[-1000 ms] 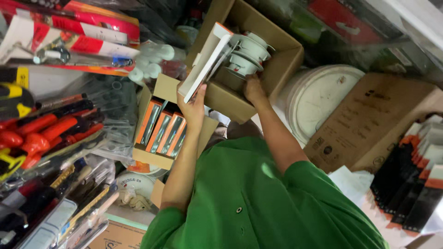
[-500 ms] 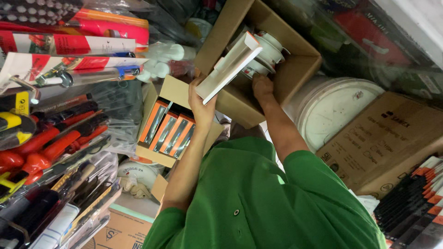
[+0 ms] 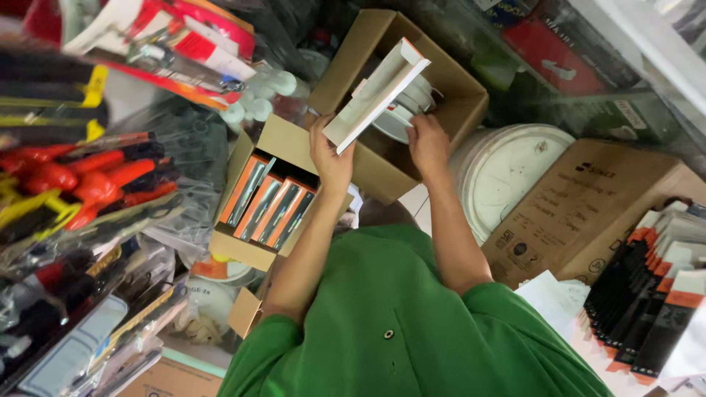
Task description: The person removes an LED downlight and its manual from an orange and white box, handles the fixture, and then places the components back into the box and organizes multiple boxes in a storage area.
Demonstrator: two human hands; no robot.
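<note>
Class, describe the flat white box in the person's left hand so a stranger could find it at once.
Find the open brown carton at top centre. Tilted above its opening is a flat white box, pinched at its lower end by the left hand. Alone among brown cartons, it is thin, white, orange-edged.

Slim white carton (image 3: 376, 94) with an orange end, held tilted at upper centre by left hand (image 3: 332, 163), over an open brown cardboard box (image 3: 457, 95). Right hand (image 3: 429, 144) inside that box. At centre left, a smaller open cardboard box (image 3: 283, 141) packed with a row of orange-and-grey packs (image 3: 266, 204). At right, a closed brown carton (image 3: 588, 206) with dark print. At far right, a fanned stack of black, white and orange retail packs (image 3: 647, 309). At upper left, red-and-white blister cards (image 3: 184, 37).
</note>
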